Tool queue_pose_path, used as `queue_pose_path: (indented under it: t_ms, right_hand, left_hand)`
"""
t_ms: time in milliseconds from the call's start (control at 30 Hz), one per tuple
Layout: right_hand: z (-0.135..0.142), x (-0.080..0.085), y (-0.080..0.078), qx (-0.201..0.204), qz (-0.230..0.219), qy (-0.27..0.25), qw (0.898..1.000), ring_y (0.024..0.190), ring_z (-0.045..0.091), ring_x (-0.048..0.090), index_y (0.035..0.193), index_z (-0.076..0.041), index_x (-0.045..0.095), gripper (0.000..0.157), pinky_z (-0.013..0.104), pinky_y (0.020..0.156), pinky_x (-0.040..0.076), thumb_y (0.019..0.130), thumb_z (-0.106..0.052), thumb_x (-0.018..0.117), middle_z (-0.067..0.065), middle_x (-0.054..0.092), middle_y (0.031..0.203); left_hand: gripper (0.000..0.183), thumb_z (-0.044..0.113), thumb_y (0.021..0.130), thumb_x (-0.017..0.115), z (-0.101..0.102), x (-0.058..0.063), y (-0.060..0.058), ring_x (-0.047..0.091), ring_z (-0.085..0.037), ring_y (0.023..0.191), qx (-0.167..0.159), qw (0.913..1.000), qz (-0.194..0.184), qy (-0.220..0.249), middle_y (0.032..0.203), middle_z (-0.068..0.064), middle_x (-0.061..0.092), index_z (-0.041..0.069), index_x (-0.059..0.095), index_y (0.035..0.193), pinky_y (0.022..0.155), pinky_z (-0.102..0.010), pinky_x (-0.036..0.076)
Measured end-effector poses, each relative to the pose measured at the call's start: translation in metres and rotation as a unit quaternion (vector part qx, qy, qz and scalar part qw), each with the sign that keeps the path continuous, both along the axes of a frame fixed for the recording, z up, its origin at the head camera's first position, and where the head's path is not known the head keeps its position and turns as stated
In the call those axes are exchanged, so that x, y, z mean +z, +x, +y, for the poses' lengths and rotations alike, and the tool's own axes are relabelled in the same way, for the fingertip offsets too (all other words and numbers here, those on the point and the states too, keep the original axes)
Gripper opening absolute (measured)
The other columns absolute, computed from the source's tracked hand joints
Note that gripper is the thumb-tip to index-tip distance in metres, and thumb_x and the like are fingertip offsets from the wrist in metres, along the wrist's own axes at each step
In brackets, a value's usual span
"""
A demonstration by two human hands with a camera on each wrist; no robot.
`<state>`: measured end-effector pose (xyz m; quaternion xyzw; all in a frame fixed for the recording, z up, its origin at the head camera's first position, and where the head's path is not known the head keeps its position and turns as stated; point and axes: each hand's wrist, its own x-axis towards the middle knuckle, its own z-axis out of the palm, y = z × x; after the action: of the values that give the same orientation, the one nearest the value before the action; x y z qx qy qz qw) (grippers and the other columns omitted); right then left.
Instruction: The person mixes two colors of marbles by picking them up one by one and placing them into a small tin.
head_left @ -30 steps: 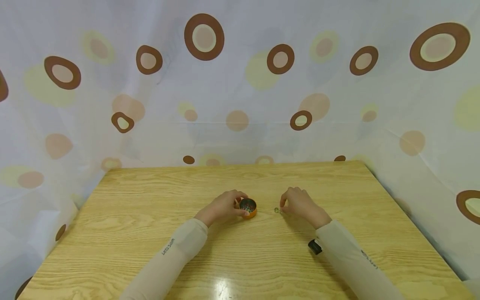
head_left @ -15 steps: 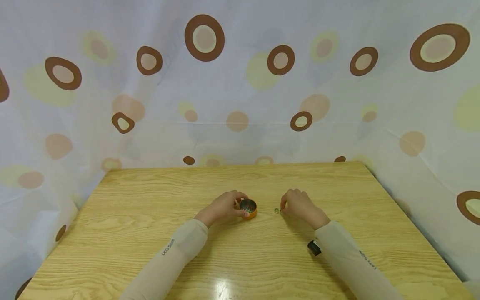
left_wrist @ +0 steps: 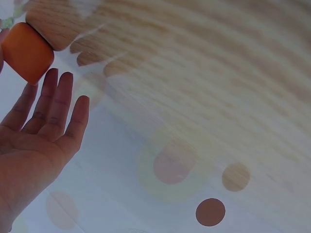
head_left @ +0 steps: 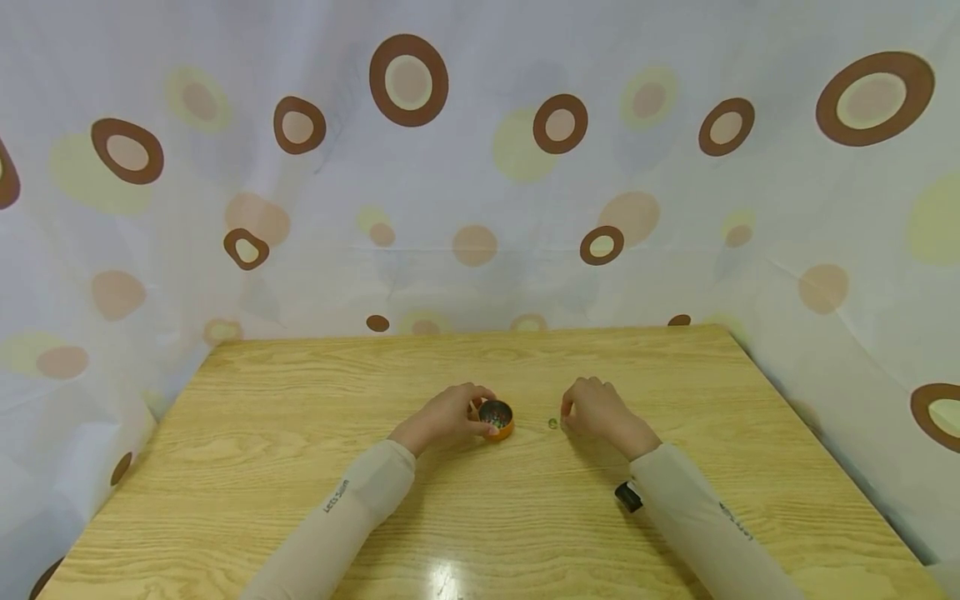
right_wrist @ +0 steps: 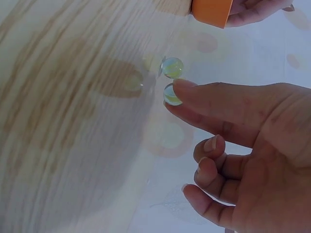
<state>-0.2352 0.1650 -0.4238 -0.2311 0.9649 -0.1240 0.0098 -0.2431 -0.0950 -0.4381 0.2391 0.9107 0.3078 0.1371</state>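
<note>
My left hand grips a small orange bowl by its left side, fingers at the far rim and thumb at the near one. Dark inside, the bowl holds several small colourful pieces. From the left wrist view, its orange outer wall shows just beyond the fingertips. To the right, my right hand is low over the table. Its thumb and index finger pinch a clear glass marble with a yellow-green swirl, while the other fingers curl loosely. A second similar marble lies right beside the pinched one, on the bowl's side.
The hands work on a light wood-grain table. A white curtain with brown and yellow rounded shapes stands behind it and along both sides. A small black device sits at the right wrist, beneath the sleeve.
Both hands, the bowl and the loose marble have stayed nearly still. Everything sits slightly lower in the head view, as the camera has tipped up a little.
</note>
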Motion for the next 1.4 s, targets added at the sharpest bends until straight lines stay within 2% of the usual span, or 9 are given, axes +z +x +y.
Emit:
queue_pose_path:
  t_ms: [333,733,933,1400]
  right_hand:
    - [-0.003,0.0,-0.003,-0.002,0.022,-0.021,1.0,0.082,0.031,0.055,0.087,-0.007,0.074,0.006,0.048,0.073,0.043,0.085,-0.013,0.074,0.011,0.06,0.087]
    - [-0.016,0.004,-0.005,0.018,0.062,-0.034,0.997,0.073,0.025,0.051,0.087,-0.007,0.074,0.008,0.041,0.065,0.042,0.084,-0.015,0.075,0.01,0.058,0.081]
    - [-0.021,0.005,-0.006,0.022,0.069,-0.044,0.996,0.07,0.023,0.05,0.088,-0.007,0.075,0.009,0.037,0.063,0.039,0.084,-0.015,0.076,0.009,0.058,0.079]
    - [-0.033,0.007,-0.005,0.029,0.073,-0.06,0.995,0.074,0.023,0.05,0.091,-0.009,0.075,0.01,0.039,0.067,0.04,0.084,-0.017,0.076,0.008,0.059,0.081]
  left_hand:
    - [0.053,0.03,0.087,0.072,0.001,-0.002,0.0,0.06,-0.02,0.095,0.001,1.0,0.002,-0.002,0.117,-0.01,0.057,0.012,0.055,0.134,0.082,-0.035,0.05]
    - [0.053,0.03,0.088,0.072,0.001,-0.001,0.0,0.061,-0.019,0.095,0.001,1.0,0.0,-0.002,0.117,-0.01,0.057,0.012,0.054,0.135,0.081,-0.034,0.051]
    - [0.054,0.029,0.088,0.072,0.0,0.0,-0.001,0.062,-0.019,0.095,0.001,1.0,-0.001,0.005,0.117,-0.011,0.057,0.011,0.054,0.135,0.079,-0.033,0.051]
    - [0.053,0.029,0.087,0.073,0.001,0.0,-0.001,0.06,-0.019,0.093,-0.001,1.0,-0.001,0.001,0.115,-0.011,0.058,0.01,0.055,0.134,0.078,-0.034,0.051]
